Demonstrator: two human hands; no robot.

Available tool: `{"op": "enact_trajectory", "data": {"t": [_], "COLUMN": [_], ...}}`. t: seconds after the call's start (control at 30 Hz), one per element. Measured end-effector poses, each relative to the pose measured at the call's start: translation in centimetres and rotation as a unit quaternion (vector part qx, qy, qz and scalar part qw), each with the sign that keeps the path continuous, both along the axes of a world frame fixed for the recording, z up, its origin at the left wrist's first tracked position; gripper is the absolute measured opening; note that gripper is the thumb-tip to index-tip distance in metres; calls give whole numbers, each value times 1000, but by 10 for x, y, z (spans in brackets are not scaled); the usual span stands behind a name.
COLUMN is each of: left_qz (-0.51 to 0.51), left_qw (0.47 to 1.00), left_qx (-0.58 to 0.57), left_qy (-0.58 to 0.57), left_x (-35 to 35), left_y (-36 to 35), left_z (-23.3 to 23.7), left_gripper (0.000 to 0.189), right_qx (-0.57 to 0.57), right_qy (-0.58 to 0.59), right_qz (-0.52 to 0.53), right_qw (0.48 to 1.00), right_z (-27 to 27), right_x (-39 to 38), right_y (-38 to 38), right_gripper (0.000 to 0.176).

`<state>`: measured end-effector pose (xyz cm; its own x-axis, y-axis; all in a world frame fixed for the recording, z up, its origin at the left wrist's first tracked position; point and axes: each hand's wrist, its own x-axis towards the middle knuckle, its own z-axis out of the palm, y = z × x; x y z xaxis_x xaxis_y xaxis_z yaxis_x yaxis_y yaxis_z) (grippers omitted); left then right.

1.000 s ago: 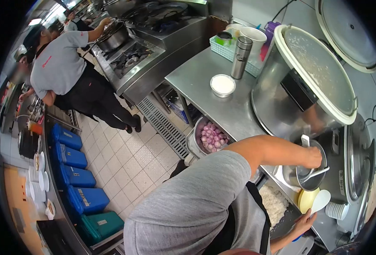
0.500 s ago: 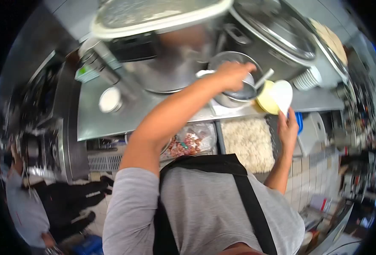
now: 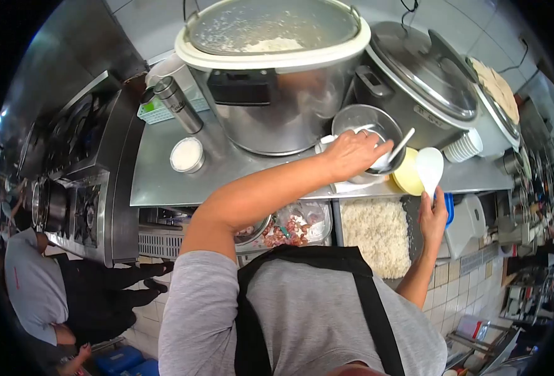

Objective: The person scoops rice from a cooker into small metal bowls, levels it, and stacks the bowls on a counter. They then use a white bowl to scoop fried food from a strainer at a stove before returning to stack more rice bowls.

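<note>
My left hand [image 3: 355, 151] is over the metal bowls [image 3: 363, 116] on the steel counter, its fingers bent down around something whitish that they largely hide. A white handle [image 3: 402, 143] leans out of the nearer bowl beside my thumb. My right hand [image 3: 433, 212] grips a white rice paddle [image 3: 428, 166] by its handle, the blade pointing up. Behind the blade is a yellow bowl [image 3: 407, 173]. Below the counter edge, a tray of cooked rice [image 3: 377, 235] lies to the left of my right hand.
A large steel rice cooker [image 3: 270, 116] and a lidded pot [image 3: 424, 75] stand at the back. Stacked white cups [image 3: 465, 145] are on the right; a white-filled cup [image 3: 187, 155] and steel flask [image 3: 178, 103] on the left. A person [image 3: 39, 282] stands at the far left.
The camera view has shifted, so the counter appears lower and further right. My left hand has come slightly nearer to me over the bowls. My right hand still holds the paddle.
</note>
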<state>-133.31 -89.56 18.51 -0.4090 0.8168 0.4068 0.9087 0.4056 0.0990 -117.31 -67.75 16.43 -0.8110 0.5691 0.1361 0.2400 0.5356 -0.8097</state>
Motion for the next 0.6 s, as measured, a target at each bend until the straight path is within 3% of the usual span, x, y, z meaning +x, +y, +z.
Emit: {"op": "enact_trajectory", "data": {"t": [0.07,0.13,0.2,0.27,0.33,0.4,0.47,0.5,0.53,0.57,0.6], "left_qz": [77,129,116,104,16,5,25,27,47,64,106], "left_qw": [989,953,923,896,881,840,766,730,716,791,775], "left_qx": [100,228,315,309,230,314,423,484,497,407,443], "left_qy": [-75,-156,-189,-302,-413,-443,-484,-482,-488,-453,-438], "left_x": [-10,-27,-47,-55,-102,-137,-193,-186,-205,-191,-177], "left_y": [10,24,33,23,6,-25,-74,-105,-136,-176,-188], "left_z": [22,59,104,168,219,242,235,227,216,212,208], "left_gripper": [60,59,50,46,41,34,38,40,40,42,42], "right_qx": [-61,-118,-171,-206,-170,-145,-31,43,86,143,294], "right_qy": [39,85,122,142,164,196,212,207,215,216,254], "right_qz": [11,31,51,73,124,158,197,218,214,227,217], "right_qw": [997,989,976,966,964,957,957,953,949,939,895], "right_z": [2,-2,-7,7,32,64,107,131,148,169,185], "right_x": [-4,-8,-16,-24,-32,-47,-68,-79,-93,-109,-130], "right_y": [-2,5,16,15,11,3,-12,-24,-38,-55,-74], "right_gripper": [36,37,34,34,32,31,31,29,27,26,25]}}
